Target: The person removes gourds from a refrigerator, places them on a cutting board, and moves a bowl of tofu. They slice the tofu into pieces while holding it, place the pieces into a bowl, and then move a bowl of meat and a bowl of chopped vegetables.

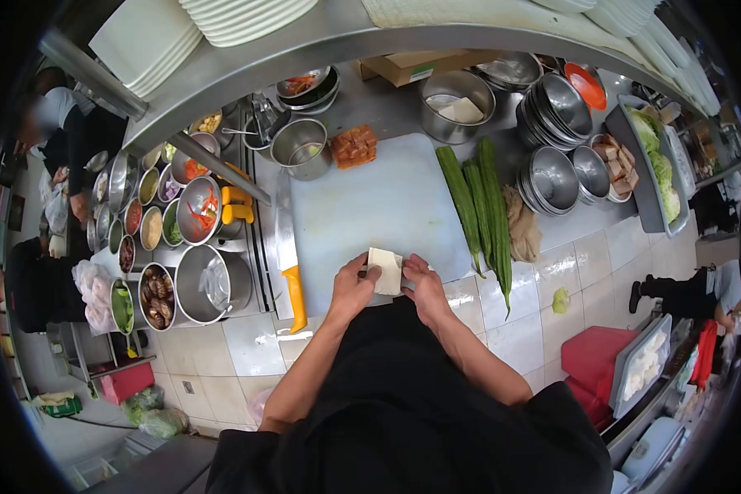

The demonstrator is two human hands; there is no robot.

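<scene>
A pale block of tofu is held between my two hands, over the near edge of the white cutting board. My left hand grips its left side, thumb on the front face. Fingers of my right hand close on its right side. A knife with a yellow handle lies along the board's left edge. More white blocks sit in a steel pot behind the board. Orange-brown cut pieces rest at the board's far left corner.
Long green ridged gourds and a brown cloth lie right of the board, near stacked steel bowls. To the left stand several containers of cut ingredients and a large steel pot. A metal shelf with plates overhangs the back. Other people work at both sides.
</scene>
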